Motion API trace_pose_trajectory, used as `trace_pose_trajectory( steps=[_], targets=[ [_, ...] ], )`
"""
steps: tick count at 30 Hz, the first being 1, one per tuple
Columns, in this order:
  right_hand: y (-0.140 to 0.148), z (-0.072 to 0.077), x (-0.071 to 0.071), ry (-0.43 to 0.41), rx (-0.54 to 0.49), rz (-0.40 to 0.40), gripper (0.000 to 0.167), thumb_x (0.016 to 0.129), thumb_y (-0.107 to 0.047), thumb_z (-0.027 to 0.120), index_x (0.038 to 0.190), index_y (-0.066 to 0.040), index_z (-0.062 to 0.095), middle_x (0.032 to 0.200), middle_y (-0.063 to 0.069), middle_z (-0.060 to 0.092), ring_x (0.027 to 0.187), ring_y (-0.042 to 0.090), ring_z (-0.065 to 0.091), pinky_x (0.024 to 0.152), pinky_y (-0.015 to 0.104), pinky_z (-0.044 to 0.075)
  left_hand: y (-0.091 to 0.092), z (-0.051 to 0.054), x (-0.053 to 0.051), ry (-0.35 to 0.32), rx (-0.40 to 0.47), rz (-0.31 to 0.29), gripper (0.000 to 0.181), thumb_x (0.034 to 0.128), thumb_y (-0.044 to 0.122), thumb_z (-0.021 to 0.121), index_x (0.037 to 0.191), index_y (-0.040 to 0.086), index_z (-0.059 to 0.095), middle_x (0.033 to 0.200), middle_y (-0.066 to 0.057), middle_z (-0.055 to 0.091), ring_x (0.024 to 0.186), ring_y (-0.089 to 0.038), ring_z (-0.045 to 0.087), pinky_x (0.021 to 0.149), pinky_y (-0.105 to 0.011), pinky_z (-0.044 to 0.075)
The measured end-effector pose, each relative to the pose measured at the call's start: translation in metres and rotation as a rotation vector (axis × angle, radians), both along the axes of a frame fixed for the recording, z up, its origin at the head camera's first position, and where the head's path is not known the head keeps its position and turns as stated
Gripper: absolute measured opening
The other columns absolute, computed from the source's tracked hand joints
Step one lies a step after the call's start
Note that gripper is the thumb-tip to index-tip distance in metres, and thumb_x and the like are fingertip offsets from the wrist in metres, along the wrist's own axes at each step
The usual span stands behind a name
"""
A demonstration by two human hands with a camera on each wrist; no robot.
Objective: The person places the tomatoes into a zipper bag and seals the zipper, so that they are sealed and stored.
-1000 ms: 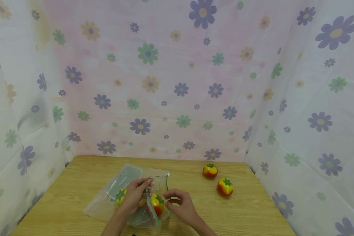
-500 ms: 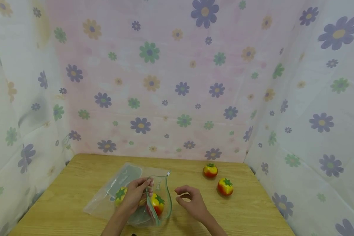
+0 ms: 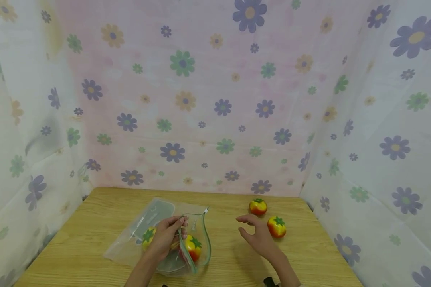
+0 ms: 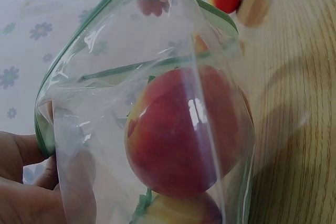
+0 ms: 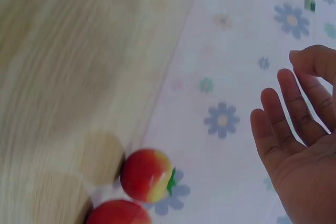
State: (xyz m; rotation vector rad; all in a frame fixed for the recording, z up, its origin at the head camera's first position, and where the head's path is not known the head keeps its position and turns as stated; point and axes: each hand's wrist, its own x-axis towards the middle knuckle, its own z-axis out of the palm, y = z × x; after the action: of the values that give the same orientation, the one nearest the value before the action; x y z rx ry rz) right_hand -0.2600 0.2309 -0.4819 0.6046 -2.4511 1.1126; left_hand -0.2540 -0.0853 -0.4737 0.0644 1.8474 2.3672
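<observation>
A clear zip bag with a green-edged mouth lies at the table's lower left, with red-and-yellow tomatoes inside. My left hand pinches one edge of its mouth; in the left wrist view the fingers grip the green rim beside a large red tomato. My right hand hovers over the table, fingers apart and holding nothing, just left of a loose tomato. Behind that one sits another tomato. Both also show in the right wrist view, below my right hand.
The wooden table ends at a flowered cloth wall at the back, with similar cloth on both sides. A dark object shows at my right wrist.
My right hand has left the bag's right rim and moved right, close to the loose tomatoes. The left hand keeps its grip on the bag, which stays in place.
</observation>
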Motion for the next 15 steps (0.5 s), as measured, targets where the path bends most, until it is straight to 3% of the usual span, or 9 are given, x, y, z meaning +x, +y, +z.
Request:
trace_pose_trajectory(
  steps=[3, 9, 15],
  targets=[
    [0.014, 0.003, -0.002, 0.033, 0.010, -0.053, 0.037, 0.083, 0.007, 0.078, 0.111, -0.016, 0.072, 0.107, -0.006, 0.071, 0.098, 0.016, 0.065, 0.087, 0.035, 0.057, 0.000, -0.002, 0.000, -0.007, 0.010, 0.009, 0.032, 0.1063, 0.014, 0.055, 0.123, -0.013, 0.059, 0.093, -0.002, 0.064, 0.073, -0.009, 0.060, 0.066, -0.020, 0.057],
    [0.039, 0.007, -0.005, 0.062, -0.025, -0.137, 0.030, 0.085, 0.007, 0.076, 0.113, -0.003, 0.072, 0.112, 0.008, 0.073, 0.102, 0.030, 0.065, 0.088, 0.040, 0.057, -0.001, -0.002, 0.000, -0.008, 0.023, 0.009, 0.031, 0.1064, 0.015, 0.055, 0.122, -0.011, 0.060, 0.094, -0.002, 0.065, 0.072, -0.008, 0.060, 0.066, -0.020, 0.057],
    [0.064, 0.002, -0.012, -0.034, -0.042, -0.338, 0.033, 0.088, 0.004, 0.072, 0.121, 0.004, 0.068, 0.123, 0.025, 0.065, 0.115, 0.044, 0.059, 0.099, 0.061, 0.048, -0.003, -0.004, 0.001, -0.008, 0.034, 0.007, 0.031, 0.1060, 0.015, 0.056, 0.122, -0.012, 0.059, 0.094, -0.002, 0.065, 0.072, -0.008, 0.060, 0.066, -0.019, 0.056]
  ],
)
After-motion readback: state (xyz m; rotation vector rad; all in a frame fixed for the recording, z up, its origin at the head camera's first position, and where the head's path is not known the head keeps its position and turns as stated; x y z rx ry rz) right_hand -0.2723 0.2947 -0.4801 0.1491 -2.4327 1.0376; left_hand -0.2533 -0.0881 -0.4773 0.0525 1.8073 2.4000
